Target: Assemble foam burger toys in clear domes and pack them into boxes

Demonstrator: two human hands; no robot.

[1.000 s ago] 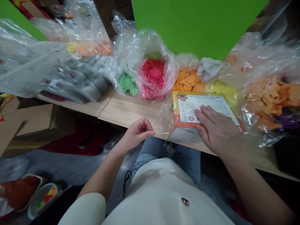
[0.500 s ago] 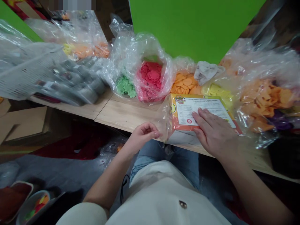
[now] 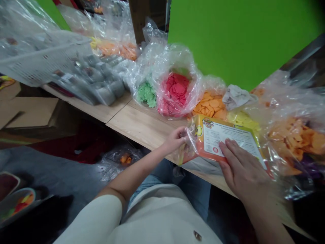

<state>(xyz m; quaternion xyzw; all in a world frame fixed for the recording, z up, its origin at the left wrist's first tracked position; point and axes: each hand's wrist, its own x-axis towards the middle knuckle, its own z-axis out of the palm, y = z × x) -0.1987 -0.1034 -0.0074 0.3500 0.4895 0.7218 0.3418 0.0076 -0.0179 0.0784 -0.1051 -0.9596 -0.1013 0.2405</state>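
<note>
Right of centre on the desk (image 3: 137, 125), the left grip (image 3: 175, 139) pinches the clear bag (image 3: 191, 142) at its left edge, while the open right hand (image 3: 241, 171) presses flat on the orange card (image 3: 228, 140), which lies slanted, long side running down rightward.

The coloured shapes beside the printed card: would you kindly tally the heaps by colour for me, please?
Green heap: 1
Red heap: 1
Orange heaps: 2
Yellow heap: 1
Purple heap: 1
Total: 6
</note>
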